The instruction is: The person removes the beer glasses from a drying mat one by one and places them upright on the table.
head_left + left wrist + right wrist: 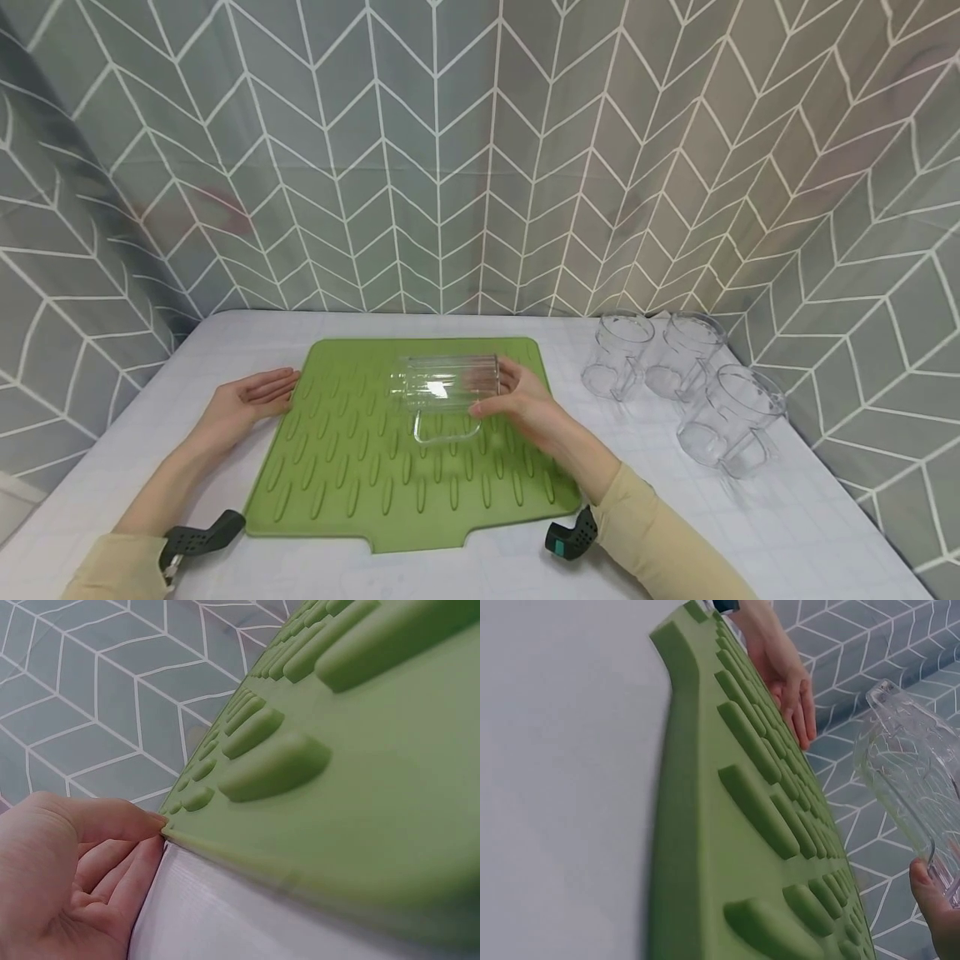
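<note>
My right hand grips a clear mug by its right end, with the thumb on the near side. The mug is held on its side over the green ribbed mat, its handle turned toward me. In the right wrist view the mug shows at the right edge, beside the thumb. At the mat's left edge rests my left hand, its fingers nearly straight. The left wrist view shows the left thumb tip right at the edge of the mat.
Three more clear mugs stand at the right: one at the back, another beside it, and one nearer. A white cloth covers the table. Patterned curtains hang behind and at both sides.
</note>
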Demonstrator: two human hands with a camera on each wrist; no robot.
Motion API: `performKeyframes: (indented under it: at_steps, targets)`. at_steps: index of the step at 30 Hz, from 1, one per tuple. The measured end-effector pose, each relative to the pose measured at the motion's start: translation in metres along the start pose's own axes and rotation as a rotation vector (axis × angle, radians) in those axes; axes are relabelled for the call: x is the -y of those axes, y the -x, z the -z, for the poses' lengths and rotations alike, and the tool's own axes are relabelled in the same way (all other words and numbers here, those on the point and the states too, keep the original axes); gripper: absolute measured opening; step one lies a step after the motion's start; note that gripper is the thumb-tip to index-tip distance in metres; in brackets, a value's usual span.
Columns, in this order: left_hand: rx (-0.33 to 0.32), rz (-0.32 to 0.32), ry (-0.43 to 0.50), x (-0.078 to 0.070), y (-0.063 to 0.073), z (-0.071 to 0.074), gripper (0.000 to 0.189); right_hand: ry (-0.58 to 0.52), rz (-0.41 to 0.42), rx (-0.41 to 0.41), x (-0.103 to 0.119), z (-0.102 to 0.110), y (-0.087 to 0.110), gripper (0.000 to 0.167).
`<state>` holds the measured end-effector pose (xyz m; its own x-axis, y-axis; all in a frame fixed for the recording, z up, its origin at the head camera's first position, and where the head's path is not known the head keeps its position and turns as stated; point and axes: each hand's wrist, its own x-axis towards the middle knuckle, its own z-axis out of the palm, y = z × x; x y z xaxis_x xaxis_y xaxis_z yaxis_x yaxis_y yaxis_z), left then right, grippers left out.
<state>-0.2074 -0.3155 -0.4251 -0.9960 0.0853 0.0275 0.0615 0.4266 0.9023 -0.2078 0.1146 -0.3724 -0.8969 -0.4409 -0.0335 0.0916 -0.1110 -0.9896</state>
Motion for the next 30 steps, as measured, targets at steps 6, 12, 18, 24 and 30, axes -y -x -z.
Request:
performKeyframes:
  at_steps: [6, 12, 18, 24, 30]
  targets:
    - [0.008, 0.002, -0.011, 0.0, 0.001, 0.0, 0.073, -0.001, 0.002, 0.013, 0.001, -0.001, 0.006, 0.077]
    - [0.011, -0.004, -0.014, 0.0, 0.0, 0.001, 0.072, -0.01, -0.012, 0.005, 0.001, -0.001, 0.013, 0.076]
    - [0.007, -0.006, -0.006, -0.001, 0.001, 0.001, 0.072, -0.021, -0.022, -0.002, 0.002, 0.0, 0.02, 0.079]
    - [0.002, -0.006, -0.004, -0.001, 0.002, 0.002, 0.072, -0.026, -0.043, -0.011, 0.003, 0.0, 0.024, 0.082]
    - [0.006, -0.007, -0.021, -0.002, 0.001, 0.002, 0.072, -0.033, -0.053, -0.013, 0.003, 0.002, 0.026, 0.083]
